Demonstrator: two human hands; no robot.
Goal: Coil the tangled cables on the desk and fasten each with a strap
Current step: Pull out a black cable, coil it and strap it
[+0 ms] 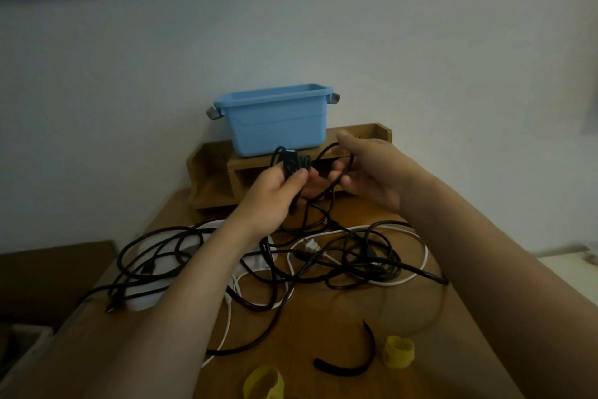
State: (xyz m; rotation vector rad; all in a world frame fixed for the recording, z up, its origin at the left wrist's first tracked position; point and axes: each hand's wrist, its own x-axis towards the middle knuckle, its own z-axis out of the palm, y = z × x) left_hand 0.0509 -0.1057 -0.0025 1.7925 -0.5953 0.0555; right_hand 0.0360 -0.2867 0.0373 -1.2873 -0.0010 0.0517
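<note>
Head view, looking down over both forearms at a wooden desk (326,317) against a pale wall. Both hands are raised above the desk and share one black cable (324,153).

The left hand (275,193) pinches the cable between thumb and fingers, just below a bulky black end piece (289,165). The right hand (367,170) has its fingers curled round a loop of the same cable, with the thumb lifted. From the hands the cable drops into a tangle of black and white cables (356,258) spread across the middle of the desk.

This looks like an early step: the first cable is being gathered into loops, and nothing on the desk appears coiled or fastened yet. The next move probably calls for drawing more of the cable free of the tangle, laying even loops into the left hand, then reaching for a strap.

A black strap (354,366) lies open in a curve near the front edge, between two yellow straps (399,351) rolled into rings.

Behind the hands, a light blue plastic bin (278,122) sits on a wooden desk organiser (213,182).

No brand, label or writing can be read anywhere.
</note>
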